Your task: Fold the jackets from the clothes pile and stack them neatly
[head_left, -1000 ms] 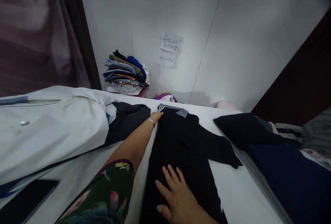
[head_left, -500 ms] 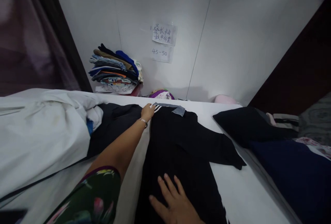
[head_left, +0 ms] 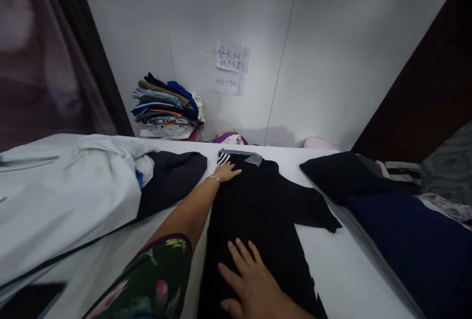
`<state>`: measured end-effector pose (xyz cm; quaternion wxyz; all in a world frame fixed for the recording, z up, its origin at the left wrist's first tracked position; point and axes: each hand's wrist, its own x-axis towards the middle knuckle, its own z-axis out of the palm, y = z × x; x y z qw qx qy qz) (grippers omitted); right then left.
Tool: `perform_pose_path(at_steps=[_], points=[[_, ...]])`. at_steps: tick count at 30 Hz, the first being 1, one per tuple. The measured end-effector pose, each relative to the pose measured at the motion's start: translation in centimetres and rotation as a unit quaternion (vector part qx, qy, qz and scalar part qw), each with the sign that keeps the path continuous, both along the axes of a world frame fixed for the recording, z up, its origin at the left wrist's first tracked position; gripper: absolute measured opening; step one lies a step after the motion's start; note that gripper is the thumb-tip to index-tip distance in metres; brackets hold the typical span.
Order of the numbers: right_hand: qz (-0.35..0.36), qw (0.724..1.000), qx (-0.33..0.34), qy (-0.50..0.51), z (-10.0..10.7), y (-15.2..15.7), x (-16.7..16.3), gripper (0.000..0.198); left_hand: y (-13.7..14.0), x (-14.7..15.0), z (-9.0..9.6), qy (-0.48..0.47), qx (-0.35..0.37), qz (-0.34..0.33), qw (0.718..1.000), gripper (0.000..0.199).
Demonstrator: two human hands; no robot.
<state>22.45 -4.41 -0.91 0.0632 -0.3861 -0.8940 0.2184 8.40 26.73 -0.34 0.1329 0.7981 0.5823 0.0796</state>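
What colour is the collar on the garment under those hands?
Grey: the collar stands out against the black garment, best seen in the head view.

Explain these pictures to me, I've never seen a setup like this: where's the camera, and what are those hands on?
There's no machine here: these are a person's own bare hands. Every picture comes from one camera worn on the head, looking forward and down. On the white table lies a black garment with a gray collar. The left hand is on the garment just below a striped patch; the right hand is spread over the cloth lower down. Neither seems to be gripping anything. Crumpled white cloth lies on the left, dark blue cloth on the right, and folded clothes are stacked by the wall.
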Motion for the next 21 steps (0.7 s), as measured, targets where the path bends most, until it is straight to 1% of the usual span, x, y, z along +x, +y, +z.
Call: perform_pose_path(at_steps=[1,3,5,8,10,12,14,16,18,21], points=[[-0.008,1.0,0.003,0.001,0.5,-0.2,0.0,0.065,-0.6,0.0,0.6,0.0,0.007,-0.001,1.0,0.069],[-0.022,1.0,0.008,0.002,1.3,-0.6,0.0,0.063,-2.6,0.3,1.6,-0.003,0.029,-0.015,0.999,0.067],[-0.029,1.0,0.009,0.004,1.8,-0.8,-0.1,0.061,-5.5,0.5,1.7,-0.008,0.046,-0.047,0.998,0.064],[-0.029,1.0,0.011,-0.003,2.0,-0.9,-0.2,0.061,-10.0,0.3,0.5,-0.005,0.079,-0.075,0.994,0.065],[-0.03,0.999,0.018,-0.011,1.9,-0.8,-0.2,0.061,-12.0,0.0,-0.8,0.016,0.092,-0.075,0.993,0.066],[-0.035,0.999,0.027,-0.015,1.8,-0.8,-0.3,0.061,-12.8,-0.1,-1.9,0.04,0.082,-0.076,0.993,0.064],[-0.04,0.998,0.036,-0.019,1.7,-0.8,-0.3,0.062,-12.7,0.0,-2.2,0.049,0.061,-0.079,0.994,0.064],[-0.043,0.998,0.044,-0.026,1.6,-0.8,-0.3,0.062,-12.3,0.1,-1.8,0.048,0.044,-0.077,0.995,0.064],[-0.043,0.997,0.052,-0.034,1.4,-0.8,-0.4,0.061,-12.2,0.2,-0.9,0.047,0.031,-0.067,0.996,0.064],[-0.041,0.996,0.066,-0.035,1.1,-0.7,-0.4,0.061,-13.5,-0.1,0.2,0.041,0.037,-0.047,0.997,0.064]])
